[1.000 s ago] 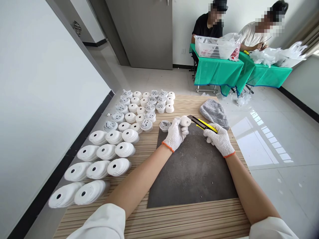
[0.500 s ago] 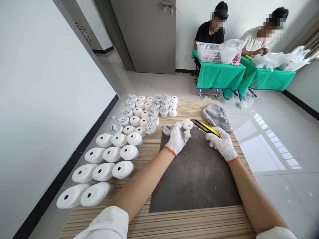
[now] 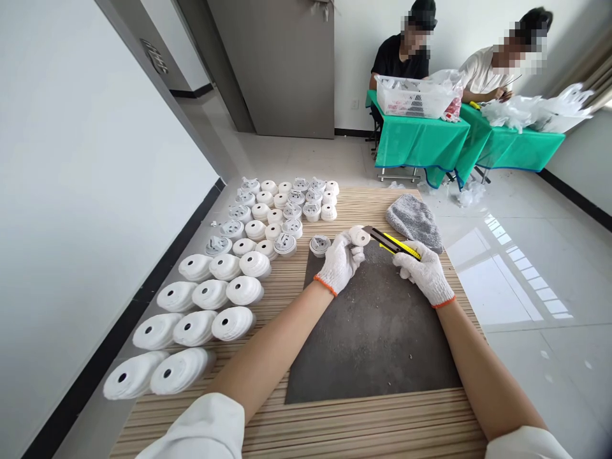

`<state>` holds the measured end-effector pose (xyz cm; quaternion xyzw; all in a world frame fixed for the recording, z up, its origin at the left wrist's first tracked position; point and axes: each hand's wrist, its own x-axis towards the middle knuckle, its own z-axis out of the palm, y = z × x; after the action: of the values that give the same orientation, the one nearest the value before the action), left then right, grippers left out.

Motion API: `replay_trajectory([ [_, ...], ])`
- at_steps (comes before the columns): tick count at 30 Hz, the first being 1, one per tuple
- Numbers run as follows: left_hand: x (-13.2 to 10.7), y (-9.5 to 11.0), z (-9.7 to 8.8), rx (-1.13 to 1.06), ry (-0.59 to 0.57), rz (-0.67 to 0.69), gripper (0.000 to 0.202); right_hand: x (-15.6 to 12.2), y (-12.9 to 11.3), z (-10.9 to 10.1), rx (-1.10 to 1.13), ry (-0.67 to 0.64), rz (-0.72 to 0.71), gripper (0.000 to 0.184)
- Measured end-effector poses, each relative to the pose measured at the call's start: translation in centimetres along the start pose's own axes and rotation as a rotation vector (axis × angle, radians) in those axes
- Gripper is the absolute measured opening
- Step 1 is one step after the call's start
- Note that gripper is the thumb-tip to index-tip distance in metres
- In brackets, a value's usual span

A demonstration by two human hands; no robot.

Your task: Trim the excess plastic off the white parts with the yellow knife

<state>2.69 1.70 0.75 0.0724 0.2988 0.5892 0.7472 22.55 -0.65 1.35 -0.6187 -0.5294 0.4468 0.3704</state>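
Observation:
My left hand (image 3: 340, 260), in a white knit glove with an orange cuff, is closed around a small white round part with a centre hole (image 3: 359, 236). It is held up over the far edge of a dark grey mat (image 3: 368, 325). In my right hand (image 3: 424, 269), gloved the same way, is a yellow and black utility knife (image 3: 394, 243). Its blade end points left, at or very near the rim of the white part. Just left of my left hand stands a white round piece with a grey, fitted top (image 3: 320, 245).
Several rows of white round parts (image 3: 209, 294) fill the table's left side, some with grey tops (image 3: 285, 244). A grey cloth (image 3: 414, 222) lies at the far right. Beyond, two people sit at green-covered tables (image 3: 421, 140) holding a white basket (image 3: 411, 99) and plastic bags (image 3: 526, 111).
The whole view has shifted slightly, so everything sits a little higher and further left. Both hands keep the same hold, with the knife blade still against or close to the white part.

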Motion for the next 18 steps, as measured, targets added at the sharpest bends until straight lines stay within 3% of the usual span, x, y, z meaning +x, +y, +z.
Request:
replay_trajectory([
  [9,-0.27,-0.05,0.03,-0.006,-0.03,0.009,0.011,-0.18,-0.31,0.09,0.002,-0.008,-0.015,0.04],
  [13,-0.39,-0.04,0.17,-0.009,0.027,0.033,0.018,-0.03,-0.13,0.06,0.0,0.011,-0.003,0.035],
  [18,-0.44,0.11,0.14,-0.006,-0.022,0.005,0.013,-0.07,-0.26,0.13,-0.012,0.008,-0.007,0.038],
])
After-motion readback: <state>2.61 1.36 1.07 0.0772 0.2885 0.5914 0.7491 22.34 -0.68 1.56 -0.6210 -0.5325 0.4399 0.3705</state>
